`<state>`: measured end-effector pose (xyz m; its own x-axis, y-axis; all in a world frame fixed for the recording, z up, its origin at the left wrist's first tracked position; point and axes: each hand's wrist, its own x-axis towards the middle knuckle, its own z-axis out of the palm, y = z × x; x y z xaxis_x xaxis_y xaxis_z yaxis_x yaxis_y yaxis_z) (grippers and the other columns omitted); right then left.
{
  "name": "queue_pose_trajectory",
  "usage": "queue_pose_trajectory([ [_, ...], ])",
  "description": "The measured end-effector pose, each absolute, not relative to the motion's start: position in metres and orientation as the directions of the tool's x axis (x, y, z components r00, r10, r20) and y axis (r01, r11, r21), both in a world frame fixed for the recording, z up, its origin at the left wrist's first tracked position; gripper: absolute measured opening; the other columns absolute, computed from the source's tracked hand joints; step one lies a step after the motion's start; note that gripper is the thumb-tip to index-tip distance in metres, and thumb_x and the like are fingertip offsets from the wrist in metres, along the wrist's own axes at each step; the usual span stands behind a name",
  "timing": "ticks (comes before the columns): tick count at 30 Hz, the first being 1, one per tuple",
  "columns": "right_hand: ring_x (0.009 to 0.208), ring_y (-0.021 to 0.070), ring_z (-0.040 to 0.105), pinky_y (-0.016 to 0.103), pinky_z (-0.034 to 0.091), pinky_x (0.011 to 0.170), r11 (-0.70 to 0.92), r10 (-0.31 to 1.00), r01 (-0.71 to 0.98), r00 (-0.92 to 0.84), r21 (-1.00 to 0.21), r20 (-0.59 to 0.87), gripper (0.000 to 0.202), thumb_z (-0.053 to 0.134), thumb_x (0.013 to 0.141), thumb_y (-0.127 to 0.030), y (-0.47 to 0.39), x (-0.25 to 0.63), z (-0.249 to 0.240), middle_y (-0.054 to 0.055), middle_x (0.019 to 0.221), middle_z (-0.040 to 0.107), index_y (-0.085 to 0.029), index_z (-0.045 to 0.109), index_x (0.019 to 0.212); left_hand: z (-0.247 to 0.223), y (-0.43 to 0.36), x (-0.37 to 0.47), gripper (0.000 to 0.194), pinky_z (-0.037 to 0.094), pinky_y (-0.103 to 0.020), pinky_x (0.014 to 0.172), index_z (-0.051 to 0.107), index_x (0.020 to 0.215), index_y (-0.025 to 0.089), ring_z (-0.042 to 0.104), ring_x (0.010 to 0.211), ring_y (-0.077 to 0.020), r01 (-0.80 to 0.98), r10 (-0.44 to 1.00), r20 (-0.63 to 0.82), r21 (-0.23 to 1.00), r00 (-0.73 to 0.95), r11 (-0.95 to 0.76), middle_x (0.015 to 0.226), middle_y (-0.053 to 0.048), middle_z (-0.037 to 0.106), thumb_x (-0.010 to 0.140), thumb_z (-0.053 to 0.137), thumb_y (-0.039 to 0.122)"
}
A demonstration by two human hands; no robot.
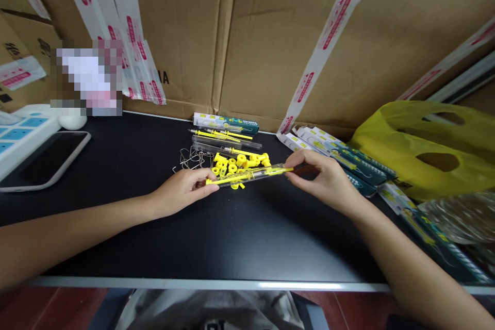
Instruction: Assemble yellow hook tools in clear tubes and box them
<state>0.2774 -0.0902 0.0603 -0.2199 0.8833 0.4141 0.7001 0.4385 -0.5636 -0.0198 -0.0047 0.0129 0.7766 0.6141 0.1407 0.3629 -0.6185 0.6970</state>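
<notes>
A clear tube (255, 174) with a yellow rod and a metal part inside is held level above the black table (232, 237). Its left end sits between the thumb and fingers of my left hand (183, 191). My right hand (325, 178) pinches the other end, where a yellow tip shows. Behind the tube lie small yellow plastic parts (253, 160) in a loose pile. Bent metal wire hooks (191, 157) are to the left of that pile. Further back, more clear tubes and yellow rods (224, 136) lie in front of a printed box (226, 122).
A phone (46, 160) and a white power strip (23, 126) are at the left. Printed boxes (340, 157) are piled at the right, beside a yellow plastic bag (417, 149) and a clear coiled bundle (460, 214). Large taped cartons (263, 36) stand along the back edge.
</notes>
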Motion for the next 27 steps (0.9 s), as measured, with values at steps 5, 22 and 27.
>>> queue_pose_trajectory([
  [5,0.076,0.0165,0.06,0.029,0.053,0.064,0.431,0.896,0.638,-0.216,-0.638,0.389,0.005,0.064,0.079,-0.022,-0.09,0.279,0.06,0.002,0.085,0.061,-0.022,0.06,0.082,0.012,-0.005,-0.02,0.029,0.028,-0.02,0.052,0.057,0.086,0.017,0.042,0.055,-0.0083,0.378,0.612,0.128,0.684,0.78,-0.625,0.061,0.006,0.046,0.088,0.047,0.044],
  [22,0.071,0.0119,0.06,0.026,0.056,0.063,0.333,0.932,0.345,-0.262,-0.878,0.251,0.015,0.066,0.078,-0.024,-0.089,0.27,0.051,0.003,0.088,0.055,-0.019,0.057,0.088,0.012,-0.008,-0.022,0.034,0.027,-0.021,0.052,0.061,0.09,0.02,0.05,0.054,-0.0111,0.41,0.485,0.101,0.402,0.869,-0.819,0.057,0.004,0.052,0.087,0.047,0.05],
  [27,0.071,0.0124,0.061,0.027,0.057,0.063,0.322,0.934,0.316,-0.261,-0.892,0.245,0.024,0.065,0.08,-0.025,-0.091,0.271,0.057,0.002,0.085,0.056,-0.02,0.056,0.102,0.015,-0.008,-0.022,0.031,0.025,-0.021,0.05,0.06,0.088,0.019,0.044,0.048,-0.0093,0.381,0.488,0.13,0.465,0.863,-0.799,0.055,0.006,0.048,0.088,0.047,0.048],
])
